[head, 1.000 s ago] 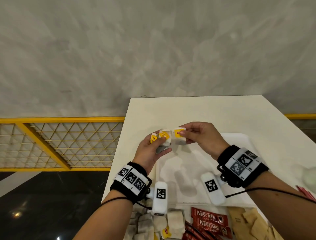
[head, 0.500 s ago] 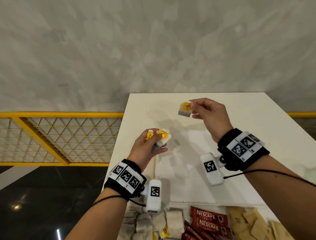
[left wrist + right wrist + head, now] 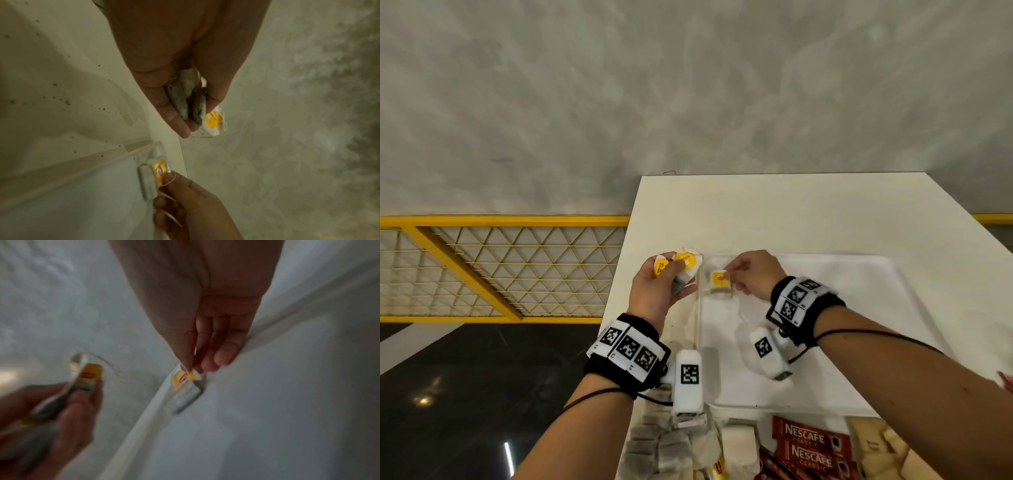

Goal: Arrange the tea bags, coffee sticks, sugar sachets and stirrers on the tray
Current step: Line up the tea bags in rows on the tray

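Observation:
My left hand (image 3: 674,275) hovers just left of the white tray (image 3: 887,263) and grips two tea bags (image 3: 686,265) with yellow tags. In the left wrist view those tea bags (image 3: 186,100) sit between thumb and fingers of my left hand (image 3: 185,126). My right hand (image 3: 732,278) pinches one tea bag (image 3: 720,282) by its top edge, low over the tray's far left corner. The right wrist view shows my right hand (image 3: 191,368) with thumb and forefinger on that tea bag (image 3: 182,378), next to the tray rim (image 3: 144,418).
At the table's near edge lie a pile of tea bags (image 3: 671,452), red Nescafe coffee sticks (image 3: 811,445) and brown sugar sachets (image 3: 876,448). The table's left edge (image 3: 619,284) drops to a dark floor, with a yellow mesh railing (image 3: 482,267) beyond.
My right hand took one tea bag from the bunch in my left hand, carried it up and away, then brought it down to the tray's far left corner. My left hand kept its tea bags.

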Demonstrator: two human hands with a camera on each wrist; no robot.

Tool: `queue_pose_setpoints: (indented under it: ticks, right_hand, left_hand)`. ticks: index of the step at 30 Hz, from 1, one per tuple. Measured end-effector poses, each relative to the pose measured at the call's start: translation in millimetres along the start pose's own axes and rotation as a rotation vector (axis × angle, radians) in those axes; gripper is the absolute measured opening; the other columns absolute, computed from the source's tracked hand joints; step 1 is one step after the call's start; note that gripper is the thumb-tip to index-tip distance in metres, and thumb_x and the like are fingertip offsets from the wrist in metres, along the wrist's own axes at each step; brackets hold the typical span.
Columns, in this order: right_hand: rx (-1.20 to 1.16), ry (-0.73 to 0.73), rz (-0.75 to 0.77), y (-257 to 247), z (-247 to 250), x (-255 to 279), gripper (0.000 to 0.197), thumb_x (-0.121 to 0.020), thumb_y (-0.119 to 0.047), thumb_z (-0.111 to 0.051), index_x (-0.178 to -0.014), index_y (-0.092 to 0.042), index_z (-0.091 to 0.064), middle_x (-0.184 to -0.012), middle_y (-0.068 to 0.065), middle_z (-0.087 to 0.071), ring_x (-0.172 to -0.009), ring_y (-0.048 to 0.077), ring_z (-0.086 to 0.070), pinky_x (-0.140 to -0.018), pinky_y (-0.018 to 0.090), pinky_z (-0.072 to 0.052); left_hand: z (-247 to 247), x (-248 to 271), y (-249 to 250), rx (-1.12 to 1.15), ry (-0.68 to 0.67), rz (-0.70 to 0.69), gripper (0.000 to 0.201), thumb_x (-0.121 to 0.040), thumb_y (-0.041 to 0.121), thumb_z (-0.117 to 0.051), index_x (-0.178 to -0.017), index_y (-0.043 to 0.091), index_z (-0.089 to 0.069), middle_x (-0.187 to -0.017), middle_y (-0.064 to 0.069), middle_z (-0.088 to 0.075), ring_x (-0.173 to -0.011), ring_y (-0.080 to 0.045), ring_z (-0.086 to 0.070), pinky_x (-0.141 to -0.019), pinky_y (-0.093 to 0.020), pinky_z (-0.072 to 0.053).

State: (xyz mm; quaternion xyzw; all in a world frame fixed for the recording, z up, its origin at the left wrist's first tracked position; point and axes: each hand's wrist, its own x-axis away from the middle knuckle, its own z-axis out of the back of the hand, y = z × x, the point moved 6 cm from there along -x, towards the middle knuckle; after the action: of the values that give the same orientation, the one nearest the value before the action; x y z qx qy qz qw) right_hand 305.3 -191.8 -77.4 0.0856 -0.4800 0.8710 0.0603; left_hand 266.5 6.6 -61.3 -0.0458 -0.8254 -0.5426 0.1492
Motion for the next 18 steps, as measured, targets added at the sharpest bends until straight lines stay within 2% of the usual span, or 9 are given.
queue_pose_setpoints:
  ticks: [2,5,7,11,13,15,17,18]
  right_hand:
    - [0.13,0.089,0.057,-8,6,-13,0.016,-0.083,-0.016,-0.069,-0.07,-0.024,-0.069,-0.069,-0.009,-0.064,-0.069,0.011,-0.06,-0.066,0.022,-0.044]
    - [0.075,0.1,0.07,-17,7,-30,0.008,-0.084,-0.017,-0.068,-0.08,-0.017,-0.075,-0.083,-0.002,-0.069,-0.08,0.011,-0.059,-0.062,0.018,-0.041]
    - [0.04,0.054,0.008,-16,2,-38,0.011,-0.085,-0.019,-0.067,-0.088,-0.013,-0.076,-0.085,0.001,-0.07,-0.081,0.014,-0.06,-0.066,0.021,-0.042]
    - [0.053,0.037,-0.037,-14,0,-48,0.014,-0.084,-0.019,-0.068,-0.091,-0.011,-0.076,-0.07,-0.006,-0.062,-0.075,0.014,-0.057,-0.067,0.022,-0.041]
    - [0.078,0.037,-0.032,-13,-2,-51,0.013,-0.084,-0.02,-0.068,-0.09,-0.012,-0.077,-0.078,-0.005,-0.066,-0.08,0.013,-0.058,-0.066,0.021,-0.041]
    - [0.107,0.04,-0.017,-11,-4,-52,0.011,-0.084,-0.021,-0.068,-0.087,-0.016,-0.077,-0.084,-0.005,-0.067,-0.084,0.011,-0.058,-0.059,0.016,-0.039]
    - [0.122,0.058,-0.001,-11,-3,-52,0.01,-0.084,-0.02,-0.067,-0.086,-0.017,-0.076,-0.084,-0.006,-0.066,-0.083,0.011,-0.057,-0.058,0.011,-0.037]
    - [0.117,0.072,0.001,-9,-2,-52,0.009,-0.084,-0.019,-0.066,-0.086,-0.017,-0.075,-0.084,-0.005,-0.065,-0.082,0.011,-0.057,-0.058,0.013,-0.038]
  left_hand:
    - [2,-1,-2,-0.009,-0.002,0.007,0.018,-0.087,0.007,-0.066,-0.104,0.01,-0.062,-0.091,-0.011,-0.069,-0.075,-0.022,-0.069,-0.068,-0.032,-0.06]
    - [8,-4,-4,0.001,0.002,0.015,0.021,-0.087,0.007,-0.066,-0.108,0.01,-0.062,-0.095,-0.011,-0.069,-0.078,-0.024,-0.069,-0.068,-0.032,-0.059]
    - [12,-5,-5,0.011,0.014,0.017,0.022,-0.087,0.007,-0.066,-0.109,0.009,-0.062,-0.099,-0.013,-0.068,-0.08,-0.024,-0.069,-0.067,-0.031,-0.059]
    - [17,-9,-9,0.023,0.038,0.033,0.016,-0.088,0.007,-0.064,-0.103,0.012,-0.062,-0.106,-0.014,-0.067,-0.088,-0.028,-0.067,-0.066,-0.031,-0.059]
    - [18,-9,-12,0.02,0.042,0.04,0.015,-0.089,0.006,-0.064,-0.102,0.012,-0.062,-0.109,-0.015,-0.066,-0.09,-0.029,-0.066,-0.066,-0.031,-0.059]
    - [18,-9,-14,0.019,0.04,0.039,0.015,-0.089,0.007,-0.063,-0.103,0.013,-0.063,-0.109,-0.014,-0.067,-0.089,-0.028,-0.066,-0.066,-0.03,-0.059]
    - [17,-9,-15,0.021,0.033,0.038,0.019,-0.09,0.008,-0.063,-0.108,0.014,-0.065,-0.105,-0.011,-0.069,-0.085,-0.024,-0.067,-0.067,-0.03,-0.059]
    - [16,-8,-15,0.024,0.025,0.04,0.02,-0.089,0.008,-0.063,-0.109,0.014,-0.066,-0.102,-0.009,-0.07,-0.083,-0.022,-0.067,-0.067,-0.03,-0.059]
